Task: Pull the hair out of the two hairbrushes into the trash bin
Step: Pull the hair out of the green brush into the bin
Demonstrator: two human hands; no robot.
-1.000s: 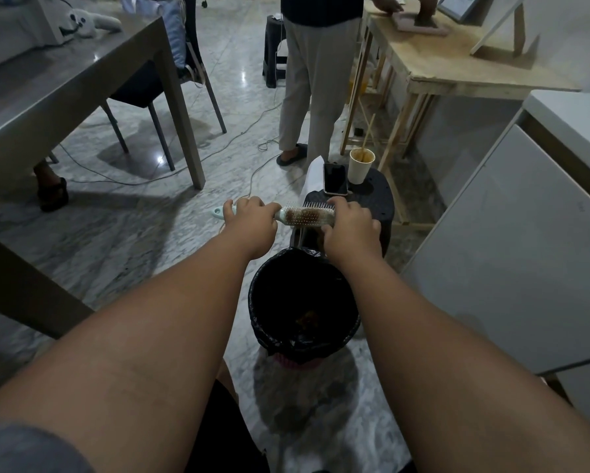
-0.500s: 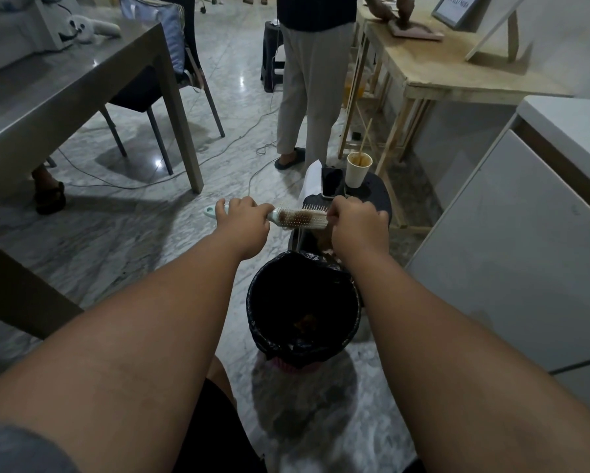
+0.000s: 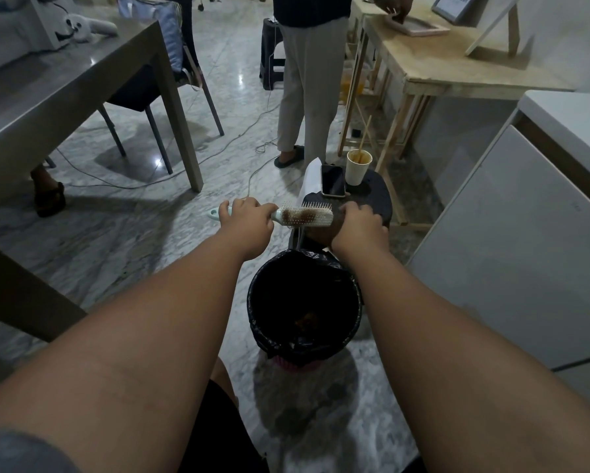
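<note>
My left hand (image 3: 247,218) grips the pale green handle of a white hairbrush (image 3: 309,216), held level above the far rim of the trash bin (image 3: 254,312). Brown hair (image 3: 295,215) is matted in the bristles, mostly toward the handle. My right hand (image 3: 358,223) is closed at the brush's tip, with a dark brown tuft of hair (image 3: 317,235) hanging under its fingers. A row of dark bristles (image 3: 315,203) shows just behind the brush; it looks like a second brush on the stool. The bin is lined with a black bag, and a brown clump (image 3: 305,317) lies at its bottom.
Behind the bin, a black stool (image 3: 372,196) carries a phone (image 3: 333,180), a paper cup (image 3: 357,167) and white paper. A person (image 3: 309,80) stands beyond it. A grey table (image 3: 65,90) is on the left, a wooden table (image 3: 457,63) at the back right, and a white cabinet (image 3: 512,250) on the right.
My right hand has slid off the brush head to its tip, uncovering the bristles, and both hands with the brush have drifted slightly left.
</note>
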